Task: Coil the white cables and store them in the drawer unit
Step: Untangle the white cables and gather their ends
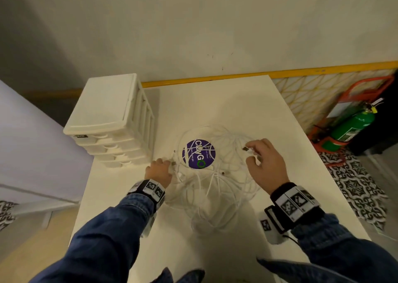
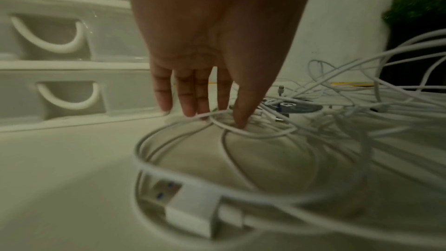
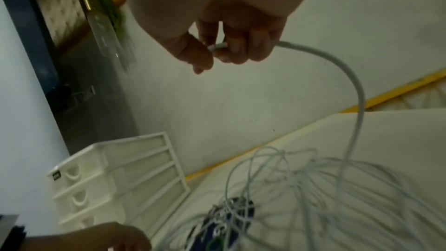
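Note:
A loose tangle of white cables [image 1: 215, 185] lies in the middle of the white table [image 1: 237, 101], partly over a round purple sticker [image 1: 198, 153]. The white drawer unit [image 1: 112, 114] stands at the table's back left with its drawers closed. My left hand [image 1: 170, 164] reaches down at the tangle's left edge; its straight fingers [image 2: 188, 106] and thumb touch a cable loop [image 2: 241, 133]. My right hand [image 1: 251, 153] is raised at the tangle's right side and pinches one cable's plug end [image 3: 217, 47]; that cable [image 3: 350, 75] arcs down into the pile. A USB plug [image 2: 193, 207] lies near my left wrist.
The drawer unit's handles [image 2: 70, 100] face me just left of my left hand. A green fire extinguisher [image 1: 353, 125] in a red stand sits on the floor beyond the table's right edge. A wall with a yellow strip [image 1: 215, 78] runs behind the table.

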The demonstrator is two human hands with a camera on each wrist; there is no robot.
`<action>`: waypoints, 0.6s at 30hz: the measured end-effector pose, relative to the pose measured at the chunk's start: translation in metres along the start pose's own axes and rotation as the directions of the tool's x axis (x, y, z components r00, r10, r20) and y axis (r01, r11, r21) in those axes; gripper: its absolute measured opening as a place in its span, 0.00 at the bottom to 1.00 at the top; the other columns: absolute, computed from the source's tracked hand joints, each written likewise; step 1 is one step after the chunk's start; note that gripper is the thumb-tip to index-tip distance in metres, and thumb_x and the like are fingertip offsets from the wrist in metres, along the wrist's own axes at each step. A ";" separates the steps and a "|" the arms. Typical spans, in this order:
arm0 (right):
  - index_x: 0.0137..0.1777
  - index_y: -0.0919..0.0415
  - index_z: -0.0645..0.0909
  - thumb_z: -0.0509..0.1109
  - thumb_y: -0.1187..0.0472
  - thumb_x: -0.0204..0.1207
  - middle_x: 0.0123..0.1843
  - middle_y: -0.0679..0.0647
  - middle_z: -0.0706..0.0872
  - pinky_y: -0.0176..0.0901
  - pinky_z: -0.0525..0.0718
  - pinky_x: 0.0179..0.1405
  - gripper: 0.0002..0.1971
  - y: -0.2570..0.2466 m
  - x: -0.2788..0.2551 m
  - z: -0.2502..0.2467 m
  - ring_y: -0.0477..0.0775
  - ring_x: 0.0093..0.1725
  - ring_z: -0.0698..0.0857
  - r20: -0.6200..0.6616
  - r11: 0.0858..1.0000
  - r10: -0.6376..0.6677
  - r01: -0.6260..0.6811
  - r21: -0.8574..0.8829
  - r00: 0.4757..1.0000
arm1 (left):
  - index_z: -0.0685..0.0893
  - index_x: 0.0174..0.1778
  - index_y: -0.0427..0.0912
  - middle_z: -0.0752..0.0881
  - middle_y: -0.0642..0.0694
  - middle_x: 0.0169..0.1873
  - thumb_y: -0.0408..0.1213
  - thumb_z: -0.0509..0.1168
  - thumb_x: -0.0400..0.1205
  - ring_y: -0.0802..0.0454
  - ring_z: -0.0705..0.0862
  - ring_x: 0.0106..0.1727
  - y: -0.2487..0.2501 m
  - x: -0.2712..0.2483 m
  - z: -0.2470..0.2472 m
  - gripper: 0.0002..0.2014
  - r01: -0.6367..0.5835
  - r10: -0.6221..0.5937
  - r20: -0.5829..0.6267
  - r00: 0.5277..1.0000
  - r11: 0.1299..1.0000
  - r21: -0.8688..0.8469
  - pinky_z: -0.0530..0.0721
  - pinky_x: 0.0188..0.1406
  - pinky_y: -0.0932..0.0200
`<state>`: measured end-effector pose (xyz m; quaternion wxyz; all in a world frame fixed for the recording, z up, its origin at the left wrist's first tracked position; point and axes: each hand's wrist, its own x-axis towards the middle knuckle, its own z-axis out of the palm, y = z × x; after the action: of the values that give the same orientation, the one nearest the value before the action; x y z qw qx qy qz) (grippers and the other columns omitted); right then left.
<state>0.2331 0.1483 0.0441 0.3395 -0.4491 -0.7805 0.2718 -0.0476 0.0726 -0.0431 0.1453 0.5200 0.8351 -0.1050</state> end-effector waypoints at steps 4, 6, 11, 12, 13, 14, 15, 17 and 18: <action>0.41 0.45 0.79 0.70 0.61 0.71 0.31 0.46 0.78 0.37 0.77 0.33 0.08 -0.019 0.022 0.006 0.46 0.33 0.79 0.138 0.998 0.020 -0.012 -0.057 0.990 | 0.80 0.64 0.42 0.83 0.42 0.63 0.43 0.57 0.84 0.43 0.81 0.64 -0.010 0.002 -0.008 0.16 0.009 -0.008 0.087 0.996 1.000 -0.010 0.77 0.63 0.51; 0.42 0.43 0.79 0.69 0.58 0.74 0.26 0.44 0.78 0.37 0.75 0.30 0.06 -0.031 0.031 0.015 0.46 0.30 0.79 0.192 0.992 0.042 -0.018 -0.126 0.980 | 0.82 0.62 0.37 0.84 0.39 0.62 0.38 0.58 0.84 0.41 0.81 0.64 -0.018 0.000 -0.013 0.15 0.010 -0.001 0.119 0.993 0.997 -0.076 0.78 0.63 0.51; 0.53 0.51 0.79 0.62 0.63 0.77 0.44 0.54 0.89 0.47 0.81 0.40 0.09 -0.047 0.048 0.056 0.57 0.42 0.85 0.439 0.980 0.006 0.082 -0.181 0.899 | 0.77 0.60 0.31 0.83 0.32 0.58 0.23 0.56 0.80 0.37 0.81 0.61 -0.033 -0.013 -0.030 0.13 0.085 -0.088 0.009 0.996 0.936 -0.343 0.76 0.56 0.54; 0.55 0.53 0.80 0.61 0.64 0.77 0.49 0.54 0.89 0.47 0.80 0.43 0.11 -0.051 0.050 0.067 0.57 0.45 0.85 0.541 0.974 0.001 0.122 -0.191 0.841 | 0.76 0.62 0.31 0.83 0.32 0.59 0.22 0.56 0.79 0.37 0.81 0.61 -0.034 -0.014 -0.033 0.15 0.081 -0.082 0.014 0.997 0.907 -0.413 0.76 0.55 0.54; 0.57 0.53 0.80 0.60 0.64 0.78 0.54 0.54 0.88 0.45 0.79 0.46 0.13 -0.054 0.052 0.079 0.56 0.50 0.84 0.636 0.965 -0.011 0.175 -0.195 0.771 | 0.75 0.63 0.33 0.83 0.32 0.59 0.22 0.56 0.79 0.37 0.81 0.61 -0.035 -0.014 -0.036 0.17 0.083 -0.078 0.030 0.997 0.876 -0.475 0.76 0.54 0.55; 0.60 0.53 0.80 0.59 0.64 0.78 0.58 0.53 0.86 0.45 0.78 0.51 0.15 -0.056 0.052 0.090 0.56 0.55 0.83 0.721 0.954 -0.024 0.232 -0.191 0.693 | 0.75 0.64 0.34 0.82 0.33 0.60 0.23 0.55 0.79 0.37 0.81 0.61 -0.034 -0.012 -0.039 0.17 0.095 -0.080 0.051 0.996 0.843 -0.530 0.75 0.54 0.55; 0.63 0.52 0.79 0.59 0.63 0.78 0.62 0.53 0.84 0.46 0.78 0.55 0.16 -0.057 0.050 0.102 0.56 0.59 0.82 0.793 0.940 -0.034 0.289 -0.182 0.608 | 0.75 0.63 0.34 0.81 0.33 0.61 0.24 0.55 0.80 0.37 0.80 0.62 -0.033 -0.011 -0.041 0.16 0.111 -0.089 0.067 0.994 0.809 -0.576 0.75 0.52 0.56; 0.68 0.51 0.76 0.61 0.58 0.78 0.67 0.55 0.80 0.51 0.77 0.61 0.18 -0.053 0.044 0.122 0.59 0.64 0.79 0.894 0.896 0.005 0.395 -0.203 0.448 | 0.76 0.60 0.34 0.81 0.34 0.61 0.26 0.55 0.80 0.38 0.79 0.62 -0.025 -0.008 -0.045 0.13 0.136 -0.108 0.083 0.991 0.769 -0.625 0.72 0.50 0.59; 0.69 0.50 0.74 0.62 0.56 0.78 0.69 0.56 0.78 0.54 0.78 0.62 0.18 -0.048 0.040 0.131 0.61 0.65 0.78 0.919 0.851 0.047 0.466 -0.242 0.392 | 0.77 0.57 0.33 0.82 0.34 0.59 0.27 0.56 0.80 0.38 0.79 0.61 -0.021 -0.006 -0.047 0.11 0.136 -0.105 0.087 0.991 0.760 -0.635 0.71 0.49 0.59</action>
<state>0.0922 0.1464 0.0095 -0.2184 -0.1923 -0.9296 0.2261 -0.0699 0.0740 0.0036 0.3260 0.3821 0.8489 0.1644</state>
